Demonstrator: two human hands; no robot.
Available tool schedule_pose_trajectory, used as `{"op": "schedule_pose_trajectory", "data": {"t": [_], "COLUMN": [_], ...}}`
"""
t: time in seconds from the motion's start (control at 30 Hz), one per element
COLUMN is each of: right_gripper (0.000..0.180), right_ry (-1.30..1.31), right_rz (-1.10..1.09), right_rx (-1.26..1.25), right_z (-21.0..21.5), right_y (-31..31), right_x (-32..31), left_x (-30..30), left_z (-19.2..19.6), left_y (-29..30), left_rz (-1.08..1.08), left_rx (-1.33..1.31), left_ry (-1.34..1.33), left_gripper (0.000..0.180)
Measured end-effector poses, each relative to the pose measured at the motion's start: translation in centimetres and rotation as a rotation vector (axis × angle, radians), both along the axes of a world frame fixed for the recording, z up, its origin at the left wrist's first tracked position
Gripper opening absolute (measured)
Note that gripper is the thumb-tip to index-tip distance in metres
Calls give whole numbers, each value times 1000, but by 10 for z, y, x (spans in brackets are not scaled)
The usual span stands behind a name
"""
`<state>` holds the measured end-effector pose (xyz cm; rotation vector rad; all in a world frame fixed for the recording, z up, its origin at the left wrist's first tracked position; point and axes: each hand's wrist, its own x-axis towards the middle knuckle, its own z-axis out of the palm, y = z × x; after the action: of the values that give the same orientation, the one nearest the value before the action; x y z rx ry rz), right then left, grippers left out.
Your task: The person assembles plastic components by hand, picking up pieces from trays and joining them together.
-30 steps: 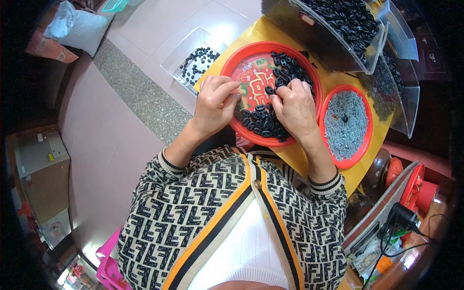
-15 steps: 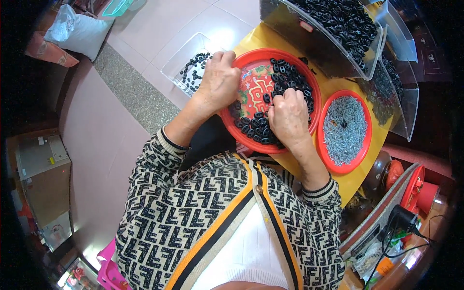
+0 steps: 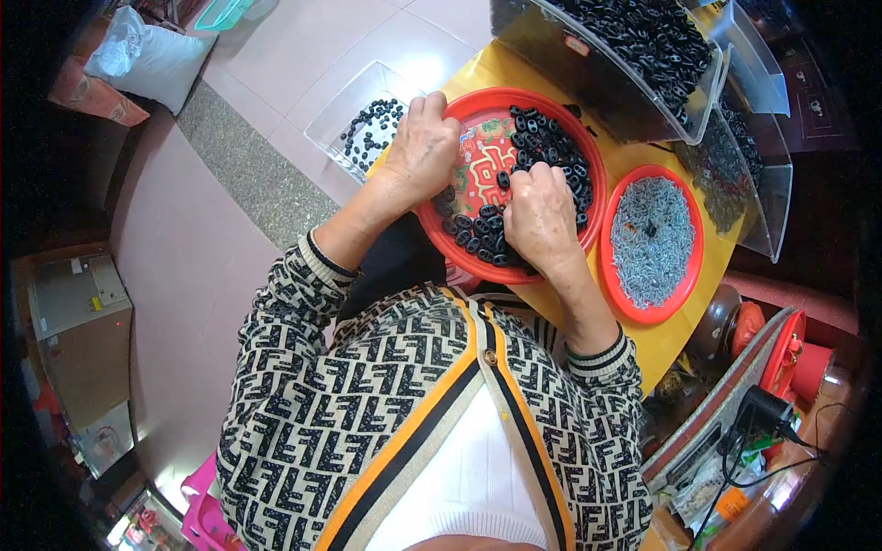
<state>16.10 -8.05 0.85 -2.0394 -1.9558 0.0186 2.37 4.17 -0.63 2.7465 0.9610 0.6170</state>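
Left hand [image 3: 423,147] has moved outward since a second ago, over the left rim of the red tray [image 3: 514,95], curled, grip hidden; right hand [image 3: 542,216] bunched, any pinch unseen, black pieces [image 3: 547,133] around and beyond it: best keep fingertips low.

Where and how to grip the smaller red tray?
Best guess: the near-right rim of the smaller red tray, coming from the person's right. The yellow tabletop shows outside that edge, while the large red tray and right forearm crowd the left. Keep it level: loose silvery pieces fill it.
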Motion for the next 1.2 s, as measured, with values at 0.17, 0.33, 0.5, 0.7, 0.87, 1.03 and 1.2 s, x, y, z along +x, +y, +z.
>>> {"op": "schedule_pose_trajectory", "data": {"t": [0.17,0.33,0.5,0.7,0.87,1.03,1.2], "right_gripper": [7,7,8,7,7,7,8], "right_ry": [95,448,737,1022,1154,1156,1110], "right_rz": [5,-28,-123,-150,-165,-176,-153], "right_rx": [34,181,135,92,105,52,33], "right_z": [3,8,21,10,4,5,2], "right_y": [-5,-12,-28,-44,-51,-53,-45], "right_x": [2,9,5,8,8,2,-5], "left_x": [-3,-10,-6,-4,-4,-12,-12], "left_z": [1,9,12,-2,1,7,11], "left_y": [6,11,3,-1,-3,2,10], "left_rz": [-63,-151,-106,-41,-14,-13,-10], "left_rx": [-157,-252,-281,-151,-43,-145,-210], "left_ry": [66,6,13,43,60,154,248], "left_gripper": [30,22,21,26,28,23,21]}}
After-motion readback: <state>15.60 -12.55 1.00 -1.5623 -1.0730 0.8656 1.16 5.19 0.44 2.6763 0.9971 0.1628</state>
